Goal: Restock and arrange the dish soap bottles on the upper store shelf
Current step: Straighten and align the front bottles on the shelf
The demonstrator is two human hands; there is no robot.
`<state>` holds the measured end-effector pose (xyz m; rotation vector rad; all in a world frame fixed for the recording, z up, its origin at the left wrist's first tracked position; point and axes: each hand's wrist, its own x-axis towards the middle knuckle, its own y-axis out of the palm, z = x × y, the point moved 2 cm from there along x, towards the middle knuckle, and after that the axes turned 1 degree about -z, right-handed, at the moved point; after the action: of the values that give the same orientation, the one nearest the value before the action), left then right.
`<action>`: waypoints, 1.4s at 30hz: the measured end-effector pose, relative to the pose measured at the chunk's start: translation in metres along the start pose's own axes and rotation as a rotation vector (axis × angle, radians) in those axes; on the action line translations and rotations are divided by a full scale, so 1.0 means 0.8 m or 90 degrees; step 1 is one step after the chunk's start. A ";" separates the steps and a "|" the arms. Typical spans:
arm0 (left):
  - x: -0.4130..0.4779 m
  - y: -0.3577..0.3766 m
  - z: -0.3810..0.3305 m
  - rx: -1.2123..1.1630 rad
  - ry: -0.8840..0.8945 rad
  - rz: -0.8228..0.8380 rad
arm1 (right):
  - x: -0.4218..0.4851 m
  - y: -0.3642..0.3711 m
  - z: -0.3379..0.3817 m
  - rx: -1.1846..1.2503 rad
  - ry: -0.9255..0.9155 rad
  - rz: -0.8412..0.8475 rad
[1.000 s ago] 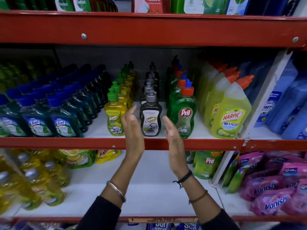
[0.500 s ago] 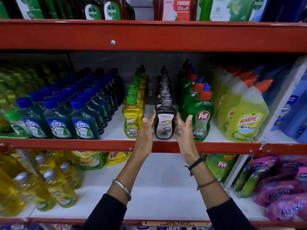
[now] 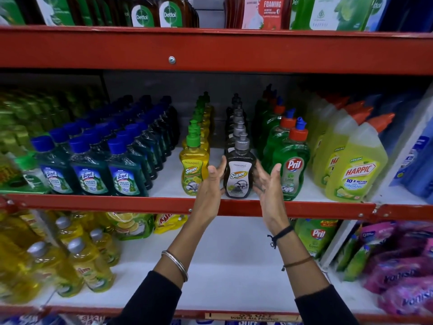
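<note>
A dark grey Super dish soap bottle (image 3: 239,177) with a grey pump cap stands at the front of its row on the upper shelf (image 3: 164,204). My left hand (image 3: 212,181) is at its left side and my right hand (image 3: 267,182) at its right, both with fingers spread, flanking the bottle without clearly gripping it. To the left stands a row of yellow Super bottles (image 3: 194,167) with green caps. On the right stand green Pril bottles (image 3: 291,165) with orange caps.
Blue-capped Lizol bottles (image 3: 90,170) fill the shelf's left part, yellow Harpic bottles (image 3: 353,170) the right. The red beam (image 3: 210,50) of the shelf above hangs overhead. Below, yellow bottles (image 3: 86,261), a Pril pouch (image 3: 316,235) and pink Vanish packs (image 3: 398,273) lie on the lower shelf.
Both hands have risen and moved forward from below the shelf edge to either side of the dark grey bottle. The camera has moved closer and tilted up.
</note>
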<state>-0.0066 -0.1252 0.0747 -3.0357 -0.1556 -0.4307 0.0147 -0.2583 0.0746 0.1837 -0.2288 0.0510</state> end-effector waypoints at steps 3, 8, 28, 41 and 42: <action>-0.002 -0.001 0.001 0.013 0.004 0.004 | 0.000 0.000 0.001 0.000 -0.003 -0.005; -0.005 0.000 0.004 0.045 0.028 0.002 | -0.002 0.002 0.000 -0.031 -0.008 -0.010; -0.017 -0.075 0.014 -0.023 0.179 -0.294 | -0.054 0.079 -0.036 -0.107 -0.254 0.008; -0.005 -0.120 0.000 0.053 0.051 -0.062 | -0.011 0.136 -0.022 -0.059 0.033 0.090; -0.006 -0.121 0.001 0.057 0.047 -0.065 | -0.011 0.137 -0.021 -0.065 0.034 0.090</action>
<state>-0.0216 -0.0292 0.0785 -2.9290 -0.3177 -0.5272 0.0025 -0.1480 0.0753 0.0646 -0.1897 0.1835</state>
